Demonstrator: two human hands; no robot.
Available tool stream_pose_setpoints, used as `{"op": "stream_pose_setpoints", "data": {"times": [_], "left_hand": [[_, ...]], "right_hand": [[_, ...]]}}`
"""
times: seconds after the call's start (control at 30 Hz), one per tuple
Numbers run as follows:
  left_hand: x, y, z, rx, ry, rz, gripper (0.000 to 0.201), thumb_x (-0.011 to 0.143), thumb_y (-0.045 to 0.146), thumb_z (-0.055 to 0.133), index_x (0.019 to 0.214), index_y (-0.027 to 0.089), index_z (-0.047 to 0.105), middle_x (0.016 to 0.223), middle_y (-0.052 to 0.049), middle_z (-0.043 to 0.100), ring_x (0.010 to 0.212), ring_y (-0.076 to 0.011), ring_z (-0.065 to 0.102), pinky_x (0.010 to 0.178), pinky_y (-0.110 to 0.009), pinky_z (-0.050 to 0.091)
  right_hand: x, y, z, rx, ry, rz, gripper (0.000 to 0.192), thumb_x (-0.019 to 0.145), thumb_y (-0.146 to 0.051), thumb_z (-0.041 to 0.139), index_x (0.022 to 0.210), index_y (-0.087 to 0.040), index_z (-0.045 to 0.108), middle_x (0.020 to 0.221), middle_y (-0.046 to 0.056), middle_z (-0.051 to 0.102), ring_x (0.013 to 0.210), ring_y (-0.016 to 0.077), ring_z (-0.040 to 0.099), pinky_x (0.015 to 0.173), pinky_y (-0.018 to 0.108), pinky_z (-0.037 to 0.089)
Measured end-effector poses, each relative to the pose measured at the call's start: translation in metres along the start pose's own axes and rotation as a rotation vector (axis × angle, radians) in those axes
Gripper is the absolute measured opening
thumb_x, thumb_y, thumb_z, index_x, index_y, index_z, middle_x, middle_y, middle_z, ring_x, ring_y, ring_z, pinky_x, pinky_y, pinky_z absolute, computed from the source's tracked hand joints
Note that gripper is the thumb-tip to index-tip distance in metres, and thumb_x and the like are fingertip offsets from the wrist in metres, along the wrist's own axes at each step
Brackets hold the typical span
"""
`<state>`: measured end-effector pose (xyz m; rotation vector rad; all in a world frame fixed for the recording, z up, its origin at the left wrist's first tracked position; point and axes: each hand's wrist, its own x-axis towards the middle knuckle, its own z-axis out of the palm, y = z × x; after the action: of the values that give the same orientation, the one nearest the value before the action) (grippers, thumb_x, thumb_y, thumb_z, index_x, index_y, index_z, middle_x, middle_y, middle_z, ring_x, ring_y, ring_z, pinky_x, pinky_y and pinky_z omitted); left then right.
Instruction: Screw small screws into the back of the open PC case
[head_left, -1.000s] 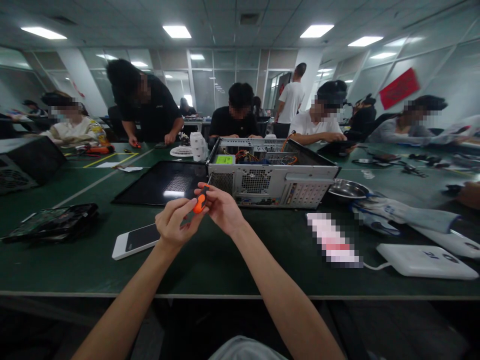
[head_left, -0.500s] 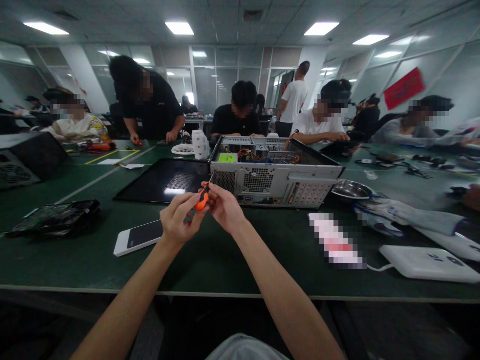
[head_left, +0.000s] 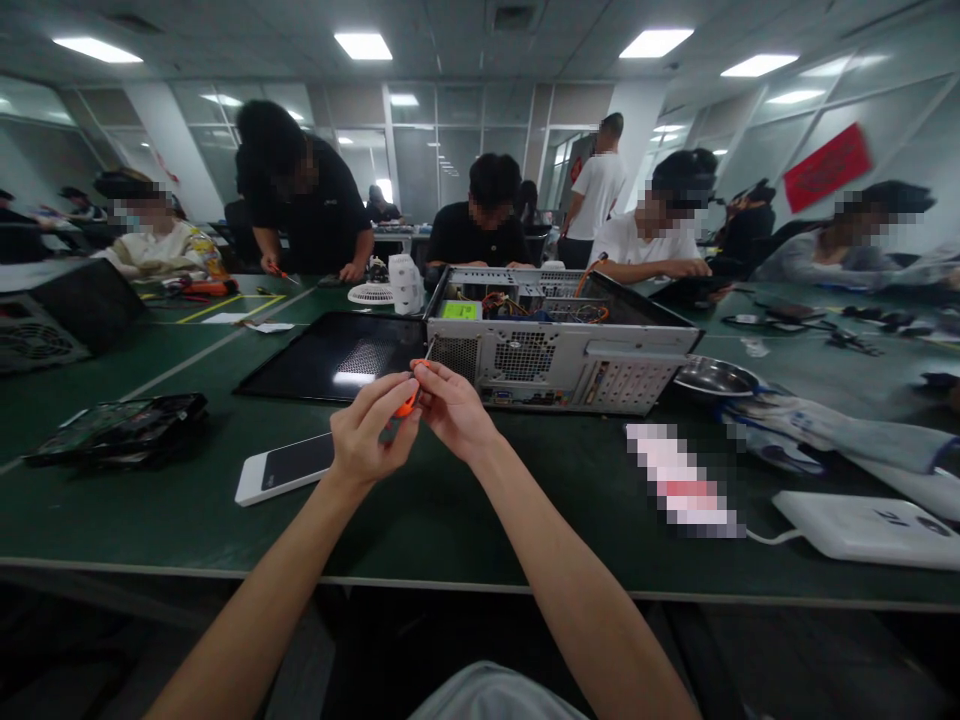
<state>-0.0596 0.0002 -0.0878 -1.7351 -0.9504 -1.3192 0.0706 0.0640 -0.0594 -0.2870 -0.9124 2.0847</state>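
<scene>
Both hands are closed around a small orange-and-black screwdriver point(head_left: 407, 405), its thin shaft pointing up and away toward the computer case. My left hand point(head_left: 369, 428) wraps the handle's lower end. With pinched fingertips, my right hand point(head_left: 456, 412) grips it nearer the shaft; the fingers cover much of the handle. Just beyond lies the opened computer case point(head_left: 566, 345) on its side, its vented rear panel facing me, cables and a green-labelled part point(head_left: 460, 311) inside. I cannot tell whether the screwdriver's tip touches the case. The black side panel point(head_left: 300, 358) lies flat to the left of it.
On the green table point(head_left: 480, 520) are circuit boards point(head_left: 124, 430), a white device with a dark screen point(head_left: 289, 468), a metal bowl point(head_left: 716, 377), gloves point(head_left: 840, 425) and a cabled white power bank point(head_left: 870, 527). Another case point(head_left: 60, 315) stands left. Several people sit or stand across the table.
The view has shifted slightly. My fingers now cover more of the screwdriver's handle, which still points toward the case. Across the table, the standing person's hand now shows a tool with a shaft.
</scene>
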Motion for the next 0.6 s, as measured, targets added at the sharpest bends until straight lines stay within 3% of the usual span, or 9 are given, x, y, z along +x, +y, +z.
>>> {"op": "stream_pose_setpoints", "data": {"times": [0.2,0.37,0.6], "left_hand": [[-0.002,-0.006,0.003,0.03,0.086,0.011,0.03,0.087,0.03,0.074,0.113,0.019,0.064,0.1,-0.008,0.076,0.07,-0.0137,0.07,0.054,-0.021,0.051],[-0.002,-0.007,0.003,0.053,0.128,-0.01,0.026,0.085,0.031,0.078,0.103,0.019,0.063,0.092,-0.005,0.073,0.061,-0.0103,0.062,0.052,-0.021,0.047],[-0.004,-0.012,0.004,0.072,0.132,-0.055,0.03,0.082,0.037,0.081,0.078,0.02,0.057,0.069,0.002,0.063,0.052,-0.0085,0.052,0.047,-0.021,0.039]], "right_hand": [[-0.003,0.0,-0.002,-0.043,-0.047,0.018,0.024,0.076,-0.028,0.084,0.091,-0.02,0.067,0.072,-0.007,0.066,0.062,0.0073,0.06,0.058,0.018,0.048],[-0.005,-0.004,-0.004,-0.079,-0.121,0.051,0.029,0.075,-0.018,0.077,0.103,-0.018,0.07,0.079,-0.004,0.071,0.065,0.0082,0.062,0.063,0.018,0.052],[-0.005,0.001,0.001,-0.097,-0.056,0.064,0.028,0.07,-0.024,0.09,0.086,-0.018,0.067,0.075,-0.005,0.069,0.064,0.0075,0.061,0.063,0.019,0.051]]}}
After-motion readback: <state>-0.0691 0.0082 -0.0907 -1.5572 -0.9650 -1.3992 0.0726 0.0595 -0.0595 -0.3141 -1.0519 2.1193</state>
